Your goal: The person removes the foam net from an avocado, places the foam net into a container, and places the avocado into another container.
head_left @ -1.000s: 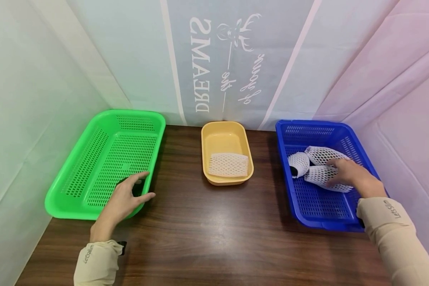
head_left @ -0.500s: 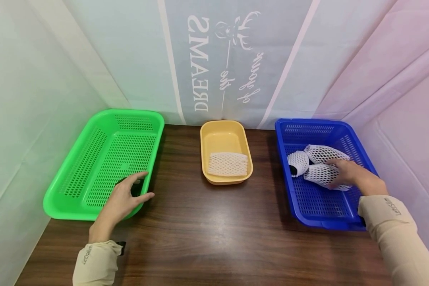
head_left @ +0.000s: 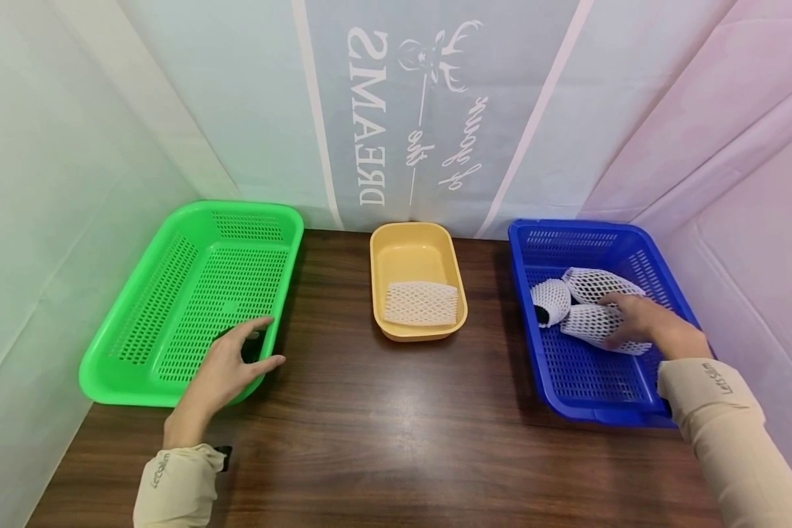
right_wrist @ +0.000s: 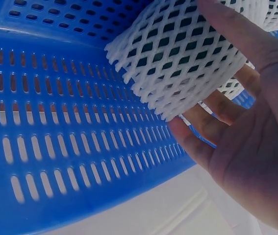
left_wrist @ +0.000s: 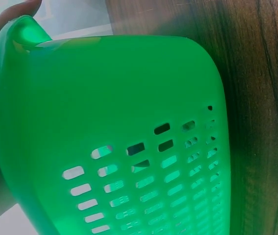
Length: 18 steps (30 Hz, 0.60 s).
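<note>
My right hand [head_left: 647, 326] reaches into the blue basket [head_left: 584, 378] and holds a white foam net sleeve [head_left: 587, 324] with something dark inside it. In the right wrist view the thumb lies over the sleeve [right_wrist: 178, 58] and the fingers come round from below. Two more white net sleeves sit beside it: a rounded one [head_left: 549, 301] with a dark end, and a longer one [head_left: 594, 282] behind. My left hand [head_left: 218, 370] is at the near right rim of the green basket [head_left: 237, 293], thumb and fingers spread apart, holding nothing. The left wrist view shows mostly the basket's wall [left_wrist: 114, 78].
Between the baskets stands a small yellow tray [head_left: 412, 257] with a flattened white net sleeve [head_left: 421, 304] in it. All stand on a dark wooden table [head_left: 369, 425]. A printed cloth [head_left: 449, 110] hangs behind, and pale cloth walls flank both sides.
Almost nothing differs. The view has shifted slightly, and my right hand moves only a little at the net sleeve. My left hand stays at the green rim.
</note>
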Tool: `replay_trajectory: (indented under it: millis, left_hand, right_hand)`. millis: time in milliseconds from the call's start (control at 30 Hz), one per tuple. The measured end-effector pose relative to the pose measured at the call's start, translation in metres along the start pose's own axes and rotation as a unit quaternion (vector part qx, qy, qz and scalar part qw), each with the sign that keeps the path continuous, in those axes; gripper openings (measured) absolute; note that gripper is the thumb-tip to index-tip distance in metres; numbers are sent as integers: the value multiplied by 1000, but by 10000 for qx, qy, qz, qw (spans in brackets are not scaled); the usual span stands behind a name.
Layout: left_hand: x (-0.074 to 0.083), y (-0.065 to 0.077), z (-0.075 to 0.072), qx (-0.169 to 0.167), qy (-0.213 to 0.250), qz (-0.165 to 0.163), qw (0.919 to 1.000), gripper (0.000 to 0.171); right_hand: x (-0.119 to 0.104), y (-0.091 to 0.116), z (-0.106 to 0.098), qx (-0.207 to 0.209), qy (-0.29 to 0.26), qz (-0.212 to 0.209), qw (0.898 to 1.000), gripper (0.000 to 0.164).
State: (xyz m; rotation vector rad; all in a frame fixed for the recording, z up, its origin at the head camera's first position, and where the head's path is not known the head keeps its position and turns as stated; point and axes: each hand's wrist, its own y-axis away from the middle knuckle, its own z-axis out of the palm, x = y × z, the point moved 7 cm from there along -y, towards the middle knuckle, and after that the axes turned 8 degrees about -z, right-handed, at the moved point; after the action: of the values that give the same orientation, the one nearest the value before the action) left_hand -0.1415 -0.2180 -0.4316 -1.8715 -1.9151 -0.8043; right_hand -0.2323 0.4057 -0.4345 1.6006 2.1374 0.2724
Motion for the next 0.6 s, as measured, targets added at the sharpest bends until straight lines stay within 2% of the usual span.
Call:
replay_trajectory:
  millis: [133,400,600]
  left_hand:
    - [0,0,0,-11,13,-12,10000,70]
    - [-1,0,0,12,58,-2,10000,69]
    - [-1,0,0,39,93,4,9999,68]
  right_hand:
    - [-2,-2,1,-29,41,-20,10000,88]
    - [0,-3,7,-253,179,259,9992,101]
    - [-1,-2,6,-268,211,293,9990,101]
